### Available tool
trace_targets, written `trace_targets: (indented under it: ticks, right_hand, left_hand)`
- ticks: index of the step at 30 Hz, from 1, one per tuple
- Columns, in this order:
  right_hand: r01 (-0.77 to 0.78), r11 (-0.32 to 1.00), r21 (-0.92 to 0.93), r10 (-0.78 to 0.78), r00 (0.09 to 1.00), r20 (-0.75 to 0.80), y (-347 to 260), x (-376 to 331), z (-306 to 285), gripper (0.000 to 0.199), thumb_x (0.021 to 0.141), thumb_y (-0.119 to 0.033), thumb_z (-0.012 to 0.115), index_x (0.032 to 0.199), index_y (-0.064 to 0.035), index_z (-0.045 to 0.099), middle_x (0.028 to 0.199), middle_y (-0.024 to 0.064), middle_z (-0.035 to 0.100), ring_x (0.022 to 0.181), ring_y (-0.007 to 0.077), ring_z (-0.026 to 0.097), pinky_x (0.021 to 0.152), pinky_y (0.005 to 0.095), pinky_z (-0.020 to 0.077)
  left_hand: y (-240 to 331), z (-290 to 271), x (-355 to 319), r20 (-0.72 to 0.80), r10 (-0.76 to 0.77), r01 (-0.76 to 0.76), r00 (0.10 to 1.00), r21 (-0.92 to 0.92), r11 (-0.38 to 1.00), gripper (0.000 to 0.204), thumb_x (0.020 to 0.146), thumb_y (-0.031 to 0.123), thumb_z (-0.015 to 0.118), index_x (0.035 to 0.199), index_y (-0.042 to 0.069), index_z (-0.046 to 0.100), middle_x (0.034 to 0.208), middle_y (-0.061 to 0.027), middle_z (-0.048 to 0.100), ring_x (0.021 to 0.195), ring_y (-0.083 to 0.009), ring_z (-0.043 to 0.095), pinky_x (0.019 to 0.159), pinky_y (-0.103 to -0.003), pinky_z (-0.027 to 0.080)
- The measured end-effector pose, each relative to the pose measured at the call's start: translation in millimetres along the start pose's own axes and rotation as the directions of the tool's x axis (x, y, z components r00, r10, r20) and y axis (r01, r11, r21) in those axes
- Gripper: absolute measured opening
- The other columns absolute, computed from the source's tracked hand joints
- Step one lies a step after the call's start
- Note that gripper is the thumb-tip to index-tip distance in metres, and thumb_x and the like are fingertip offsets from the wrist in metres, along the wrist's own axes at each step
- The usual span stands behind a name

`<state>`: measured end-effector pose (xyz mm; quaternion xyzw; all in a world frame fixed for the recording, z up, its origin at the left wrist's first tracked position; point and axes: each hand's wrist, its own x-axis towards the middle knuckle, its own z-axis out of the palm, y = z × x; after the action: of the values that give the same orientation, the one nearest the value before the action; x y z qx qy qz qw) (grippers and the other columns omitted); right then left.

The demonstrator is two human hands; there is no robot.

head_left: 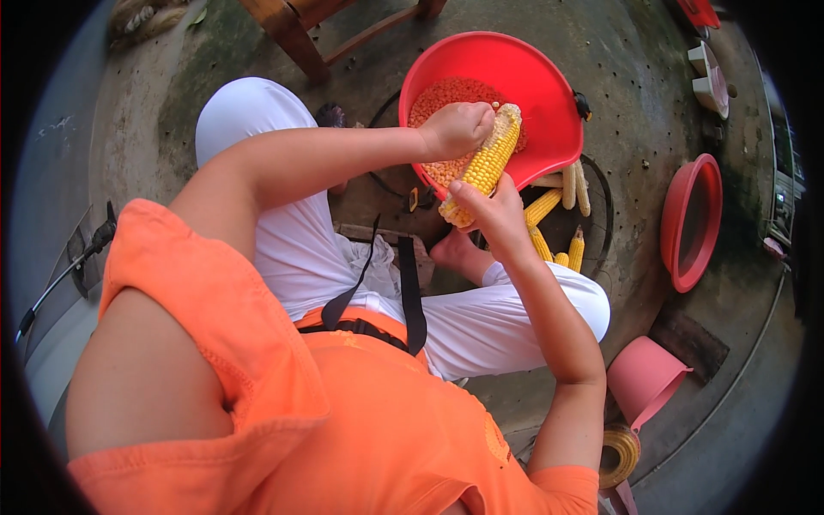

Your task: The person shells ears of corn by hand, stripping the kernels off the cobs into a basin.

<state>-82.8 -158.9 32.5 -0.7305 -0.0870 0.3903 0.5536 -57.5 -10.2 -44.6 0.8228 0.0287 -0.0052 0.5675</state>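
My right hand (498,210) is wrapped round the lower end of a yellow corn cob (489,163), its thumb lying along the side. The cob tilts up and to the right over a red basin (545,94). Part of the cob's upper left side is pale and bare of kernels. Against that side rests my left hand (459,130), curled into a fist. Its inner fingers are turned from view, so whatever it may hold is hidden. Loose orange kernels (446,93) cover the basin's left side and bottom.
Right of the basin lie yellow corn cobs (542,208) and pale stripped cobs (576,187). A wooden stool (296,39) stands at the far side. Farther right are a shallow red tub (674,223), a pink bucket (644,378) and a tape roll (620,455).
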Motion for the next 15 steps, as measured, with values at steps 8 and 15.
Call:
trace_targets:
  ticks: [8,15]
  right_hand:
    - [0.171,0.984,-0.048,-0.175,0.976,-0.131,6,15,-7,0.051,0.073,-0.028,0.069,0.103,0.0056,0.046,0.082,0.0118,0.059,0.076,0.0195,0.06,0.065,0.0277,0.049]
    - [-0.135,0.559,-0.818,-0.065,0.977,-0.205,-48,33,-63,0.066,0.08,-0.055,0.05,0.102,0.0077,0.047,0.086,0.0261,0.06,0.086,0.037,0.059,0.072,0.0406,0.0457]
  left_hand:
    - [35,-18,1,0.527,-0.403,0.604,0.748,-0.291,0.742,0.06,0.085,0.053,0.044,0.123,0.006,0.043,0.112,-0.0088,0.052,0.101,-0.0199,0.051,0.083,-0.036,0.043]
    - [4,-7,-7,0.519,-0.226,0.526,0.824,-0.555,0.645,0.045,0.072,0.023,0.065,0.11,0.005,0.05,0.097,-0.0063,0.055,0.089,-0.0151,0.054,0.079,-0.03,0.043]
